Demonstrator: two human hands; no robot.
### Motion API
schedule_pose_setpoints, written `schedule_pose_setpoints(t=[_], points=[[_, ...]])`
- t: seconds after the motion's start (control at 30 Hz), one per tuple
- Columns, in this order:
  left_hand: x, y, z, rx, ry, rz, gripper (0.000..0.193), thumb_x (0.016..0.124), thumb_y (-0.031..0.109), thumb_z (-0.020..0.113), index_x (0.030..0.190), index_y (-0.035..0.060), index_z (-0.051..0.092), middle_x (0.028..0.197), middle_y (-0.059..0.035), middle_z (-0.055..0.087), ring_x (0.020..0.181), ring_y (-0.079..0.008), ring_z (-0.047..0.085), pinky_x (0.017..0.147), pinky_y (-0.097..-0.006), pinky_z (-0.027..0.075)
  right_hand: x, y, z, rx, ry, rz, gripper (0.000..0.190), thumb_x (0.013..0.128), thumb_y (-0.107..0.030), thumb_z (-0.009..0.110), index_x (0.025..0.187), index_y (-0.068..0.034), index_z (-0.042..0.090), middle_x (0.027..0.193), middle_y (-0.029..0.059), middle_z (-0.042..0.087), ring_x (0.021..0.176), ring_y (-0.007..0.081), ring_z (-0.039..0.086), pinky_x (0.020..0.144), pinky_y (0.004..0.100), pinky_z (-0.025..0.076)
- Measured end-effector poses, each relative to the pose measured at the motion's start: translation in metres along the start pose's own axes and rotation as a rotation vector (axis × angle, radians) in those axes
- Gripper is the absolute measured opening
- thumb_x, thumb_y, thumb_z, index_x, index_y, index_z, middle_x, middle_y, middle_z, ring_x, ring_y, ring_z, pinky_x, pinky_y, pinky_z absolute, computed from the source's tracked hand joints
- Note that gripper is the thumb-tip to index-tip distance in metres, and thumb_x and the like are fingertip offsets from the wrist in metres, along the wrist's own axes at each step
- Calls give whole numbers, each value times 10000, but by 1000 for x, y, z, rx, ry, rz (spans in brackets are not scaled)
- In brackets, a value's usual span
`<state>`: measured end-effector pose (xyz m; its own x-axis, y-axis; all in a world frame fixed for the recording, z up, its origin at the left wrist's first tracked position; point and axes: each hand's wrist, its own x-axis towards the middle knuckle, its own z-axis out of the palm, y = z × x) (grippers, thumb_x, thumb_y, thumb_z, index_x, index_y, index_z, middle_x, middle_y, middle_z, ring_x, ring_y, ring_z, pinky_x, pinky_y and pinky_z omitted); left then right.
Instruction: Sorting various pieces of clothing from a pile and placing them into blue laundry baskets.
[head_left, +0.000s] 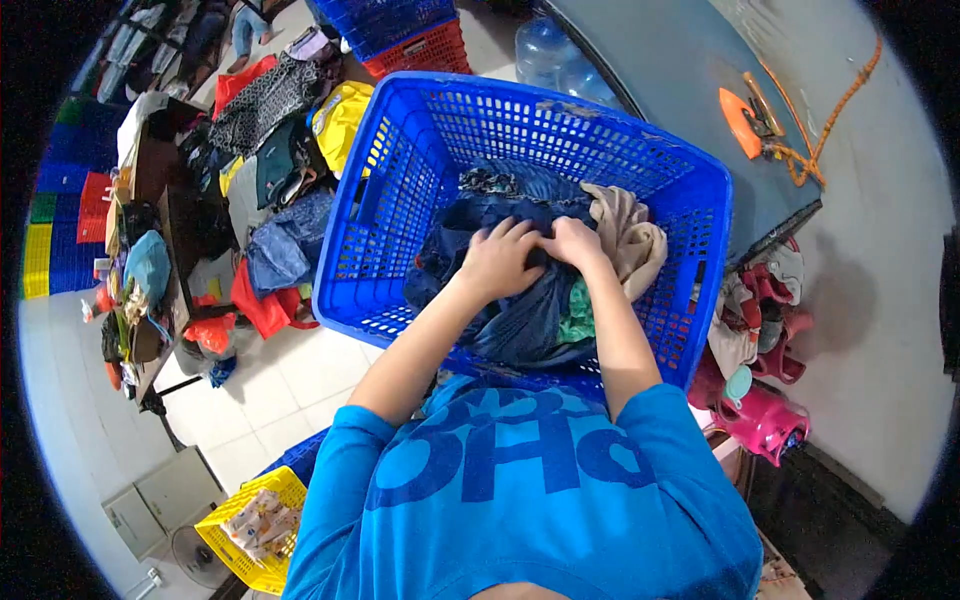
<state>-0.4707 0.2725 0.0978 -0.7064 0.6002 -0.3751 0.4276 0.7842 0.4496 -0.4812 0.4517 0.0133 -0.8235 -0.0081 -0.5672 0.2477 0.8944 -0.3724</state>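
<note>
A large blue plastic laundry basket (637, 127) with perforated walls stands right before me, holding a heap of clothes. My left hand (501, 259) lies on dark blue denim clothing (517, 322) in the middle of the heap, its thumb apart from the other fingers. Close beside it, my right hand (574, 241) touches the same dark cloth with curled fingers. The fingertips sink into the fabric, so their grip is hidden. A beige garment (626, 240) is bunched to the right of my right hand. Some green patterned cloth (577, 311) shows under my right forearm.
An orange-trimmed iron (739, 124) with its cord rests on a grey tabletop (667, 60) at the right. Clothes, including a blue denim piece (289, 240), are piled at the left. A yellow basket (255, 570) stands at lower left. Stacked baskets (397, 30) stand behind.
</note>
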Motion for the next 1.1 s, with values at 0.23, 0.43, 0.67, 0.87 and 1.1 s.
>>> schedule_pose_setpoints(t=[0.23, 0.43, 0.67, 0.87, 1.1], points=[[0, -50, 52, -30, -206, -148, 513, 953, 421, 405, 1293, 42, 465, 1344, -155, 478, 1245, -339, 452, 965, -487, 445, -63, 16, -40, 169, -51, -193, 429, 802, -447, 675, 756, -25, 610, 773, 185, 649, 784, 364, 636, 670, 449, 478], [8, -61, 56, 188, -88, -9, 259, 861, 235, 528, 790, 32, 673, 837, -150, 683, 877, -335, 652, 718, -451, 561, -102, 23, -34, 104, 331, -341, 174, 875, -179, 585, 795, -25, 601, 796, 186, 646, 772, 382, 626, 673, 466, 480], [4, -52, 37, 76, -75, -209, 243, 835, 241, 569, 798, 29, 682, 847, -181, 674, 858, -337, 650, 741, -445, 541, -123, 10, -71, 159, 570, -254, 154, 860, -176, 627, 807, -33, 651, 750, 185, 648, 703, 361, 637, 622, 437, 488], [36, 12, 13, -460, 364, 48, 243, 811, 174, 634, 986, 6, 650, 900, -194, 668, 832, -366, 641, 752, -420, 514, -107, 5, -77, 193, 517, -194, 224, 856, -247, 655, 797, -31, 650, 731, 179, 651, 695, 356, 643, 607, 425, 486], [65, 15, 72, -973, 98, -37, 277, 806, 70, 657, 1071, -10, 637, 890, -143, 701, 755, -177, 674, 709, -304, 522, -98, 24, -55, 440, 571, -87, 204, 848, -211, 674, 862, -7, 678, 709, 184, 646, 642, 307, 653, 586, 379, 473]])
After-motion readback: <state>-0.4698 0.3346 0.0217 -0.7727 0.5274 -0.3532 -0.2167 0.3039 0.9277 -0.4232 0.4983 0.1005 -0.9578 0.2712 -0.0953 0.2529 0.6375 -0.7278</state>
